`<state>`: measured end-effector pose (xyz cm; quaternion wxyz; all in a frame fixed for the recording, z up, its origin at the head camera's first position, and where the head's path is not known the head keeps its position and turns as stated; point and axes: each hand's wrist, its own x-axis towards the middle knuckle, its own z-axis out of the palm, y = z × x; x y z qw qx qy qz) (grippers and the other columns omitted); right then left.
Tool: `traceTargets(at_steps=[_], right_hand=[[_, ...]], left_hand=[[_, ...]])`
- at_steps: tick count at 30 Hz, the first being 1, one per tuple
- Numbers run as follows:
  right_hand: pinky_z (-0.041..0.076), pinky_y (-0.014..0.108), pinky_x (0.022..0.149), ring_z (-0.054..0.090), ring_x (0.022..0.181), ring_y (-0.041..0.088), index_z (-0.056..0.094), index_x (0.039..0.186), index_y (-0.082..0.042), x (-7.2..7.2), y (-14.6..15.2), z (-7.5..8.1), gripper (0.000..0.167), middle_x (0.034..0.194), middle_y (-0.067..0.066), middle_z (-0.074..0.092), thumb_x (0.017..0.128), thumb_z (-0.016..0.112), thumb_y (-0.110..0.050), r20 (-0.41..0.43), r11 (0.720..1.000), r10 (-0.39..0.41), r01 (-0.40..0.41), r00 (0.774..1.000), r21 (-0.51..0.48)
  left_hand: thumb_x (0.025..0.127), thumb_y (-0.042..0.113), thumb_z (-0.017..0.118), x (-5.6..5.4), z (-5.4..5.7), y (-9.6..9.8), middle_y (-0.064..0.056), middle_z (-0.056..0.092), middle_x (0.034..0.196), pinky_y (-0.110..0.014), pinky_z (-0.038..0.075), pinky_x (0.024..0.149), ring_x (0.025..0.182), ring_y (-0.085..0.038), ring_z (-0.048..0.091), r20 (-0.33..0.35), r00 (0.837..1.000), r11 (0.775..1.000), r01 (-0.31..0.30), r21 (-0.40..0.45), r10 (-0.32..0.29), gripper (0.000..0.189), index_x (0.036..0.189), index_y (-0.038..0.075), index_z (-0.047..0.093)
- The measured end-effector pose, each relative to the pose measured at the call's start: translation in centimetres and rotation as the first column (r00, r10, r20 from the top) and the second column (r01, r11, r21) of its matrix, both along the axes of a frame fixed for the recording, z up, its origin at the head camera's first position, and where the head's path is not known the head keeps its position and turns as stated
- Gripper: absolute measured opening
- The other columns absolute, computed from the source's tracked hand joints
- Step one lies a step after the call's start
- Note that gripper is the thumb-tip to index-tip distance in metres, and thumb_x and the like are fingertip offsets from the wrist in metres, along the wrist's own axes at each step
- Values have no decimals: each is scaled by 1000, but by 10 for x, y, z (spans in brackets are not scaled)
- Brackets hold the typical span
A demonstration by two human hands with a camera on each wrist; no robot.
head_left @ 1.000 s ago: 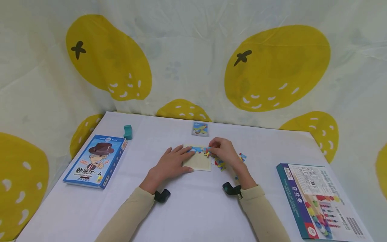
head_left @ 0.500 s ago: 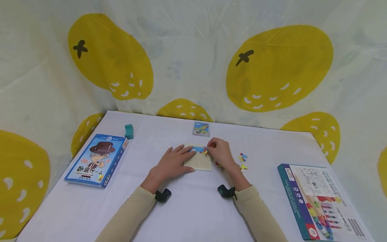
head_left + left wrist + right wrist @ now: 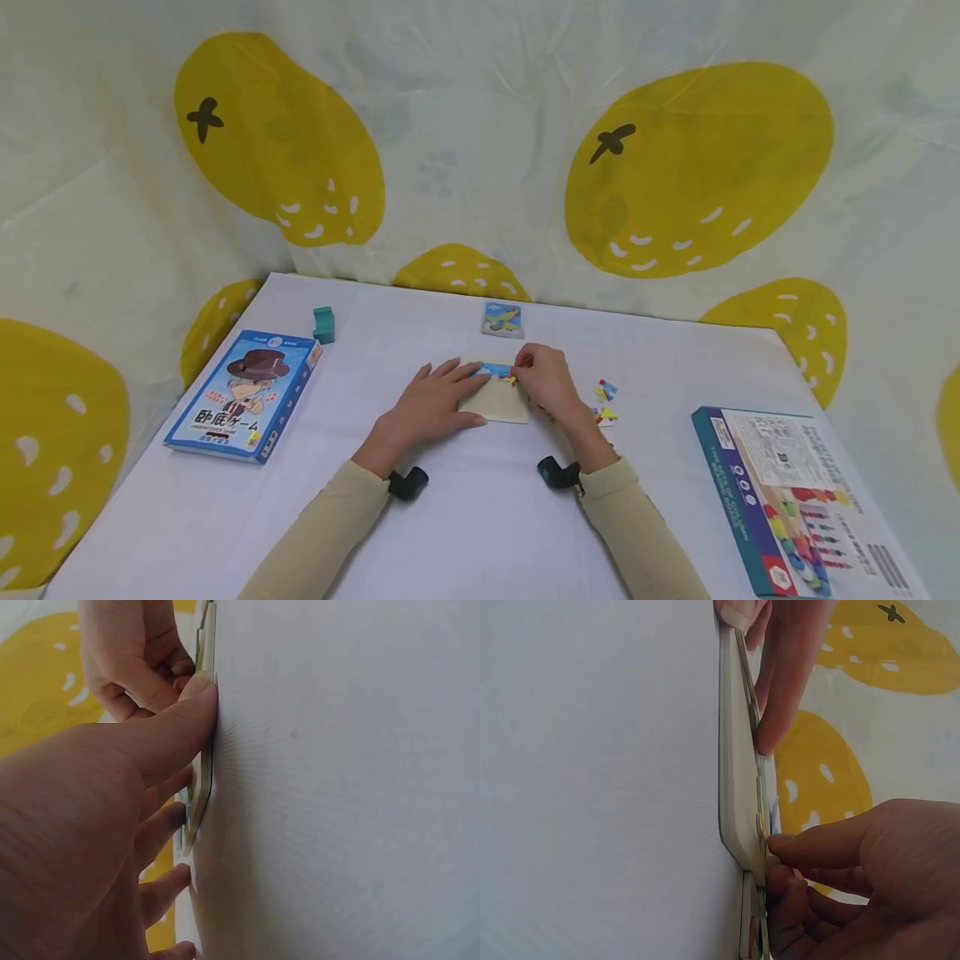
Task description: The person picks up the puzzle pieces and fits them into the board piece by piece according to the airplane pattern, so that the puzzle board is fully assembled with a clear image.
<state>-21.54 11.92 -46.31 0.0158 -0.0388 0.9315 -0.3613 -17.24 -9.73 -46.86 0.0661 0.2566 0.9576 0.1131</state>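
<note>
A pale jigsaw tray (image 3: 497, 408) lies on the table, with blue puzzle pieces (image 3: 497, 370) along its far edge and red and yellow bits below them. My left hand (image 3: 429, 403) rests spread on the tray's left side; its thumb (image 3: 196, 694) presses the near edge in the left wrist view. At the far right corner my right hand (image 3: 546, 382) pinches a small puzzle piece (image 3: 772, 862) between thumb and forefinger, right at the tray's surface. The fingers hide most of that piece. Loose puzzle pieces (image 3: 606, 414) lie right of the tray, partly behind the right wrist.
A small airplane picture (image 3: 502, 320) lies beyond the tray. At left are a blue game box (image 3: 243, 396) and a teal block (image 3: 323, 325). A larger toy box (image 3: 802, 500) lies at right. A patterned cloth (image 3: 480, 150) hangs behind the table.
My right wrist has swung left, and the hand has settled at the tray's corner. Loose pieces by the tray are now more covered by it. My left hand keeps its place.
</note>
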Motion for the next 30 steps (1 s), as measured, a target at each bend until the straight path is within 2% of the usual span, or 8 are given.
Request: traceTargets(at_steps=[5,12,20,26,30], right_hand=[[46,27,66,55,80,21,71,91,-6,1,2,1,3,83,7,65,89,69,-8,22,998,61,-62,998,18],[47,30,71,53,82,21,74,94,-7,-1,7,3,8,89,8,59,86,74,-8,-7,984,151,-150,988,100],[49,34,78,55,88,22,72,102,-8,-6,23,1,13,96,9,61,89,68,-8,19,985,162,-163,987,52],[51,42,90,57,98,26,70,108,-7,-3,35,14,18,107,12,65,92,63,-10,59,990,139,-139,989,9],[51,42,92,58,101,26,69,113,-7,-1,45,18,21,111,11,65,94,62,-10,92,991,131,-133,987,19]], left_hand=[[91,62,58,1,1,2,6,33,162,-63,23,119,152,-27,28,3,1000,1000,2,-3,-2,73,153,31,39],[91,60,60,-2,4,0,4,34,163,-62,25,119,152,-28,29,21,1000,1000,14,-3,-14,73,153,28,40],[90,56,64,-7,4,-10,8,31,163,-52,24,123,153,-22,25,104,995,999,-3,33,-1,75,154,26,39],[90,49,68,-5,11,-15,5,33,163,-46,24,124,154,-23,23,175,985,994,-30,104,12,74,153,21,41],[90,45,70,-4,14,-17,3,34,162,-47,27,123,154,-25,23,178,984,992,-34,122,12,73,152,19,42]])
